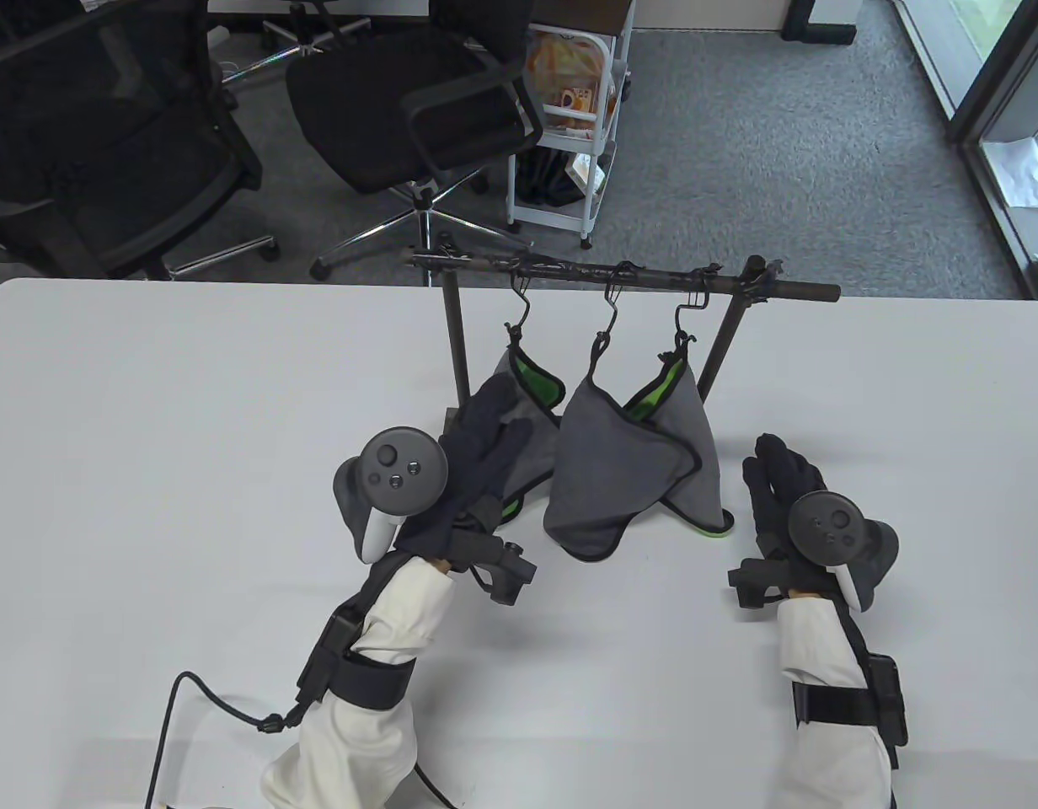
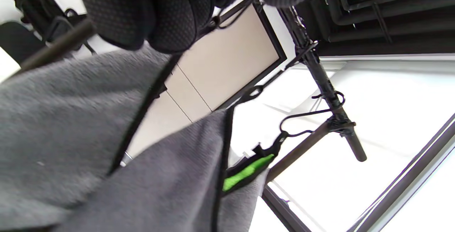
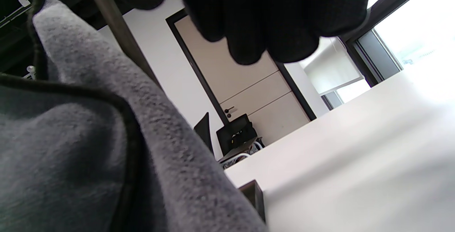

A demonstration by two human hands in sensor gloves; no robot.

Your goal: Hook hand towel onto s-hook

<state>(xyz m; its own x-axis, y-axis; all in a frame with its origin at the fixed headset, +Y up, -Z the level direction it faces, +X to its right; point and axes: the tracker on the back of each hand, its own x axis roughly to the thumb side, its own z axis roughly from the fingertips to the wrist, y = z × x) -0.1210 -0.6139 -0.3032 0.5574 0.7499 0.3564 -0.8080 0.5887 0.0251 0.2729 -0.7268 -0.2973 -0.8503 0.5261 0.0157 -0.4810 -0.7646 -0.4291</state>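
A dark rod (image 1: pixel 637 276) on two posts carries three S-hooks (image 1: pixel 612 316). A grey towel with green lining hangs by its loop from each: left towel (image 1: pixel 532 383), middle towel (image 1: pixel 607 472), right towel (image 1: pixel 683 404); their lower ends rest on the table. My left hand (image 1: pixel 498 413) lies with fingers stretched out against the left towel, not gripping it; its fingers (image 2: pixel 160 11) show above the grey cloth (image 2: pixel 71 118) in the left wrist view. My right hand (image 1: pixel 776 472) rests open and empty on the table right of the right towel (image 3: pixel 89 146).
The white table (image 1: pixel 148 506) stretches wide to the left and in front of the rack. The rack's right post (image 1: pixel 721 345) leans beside my right hand. Office chairs (image 1: pixel 401 109) and a white cart (image 1: pixel 569 126) stand on the floor beyond the far edge.
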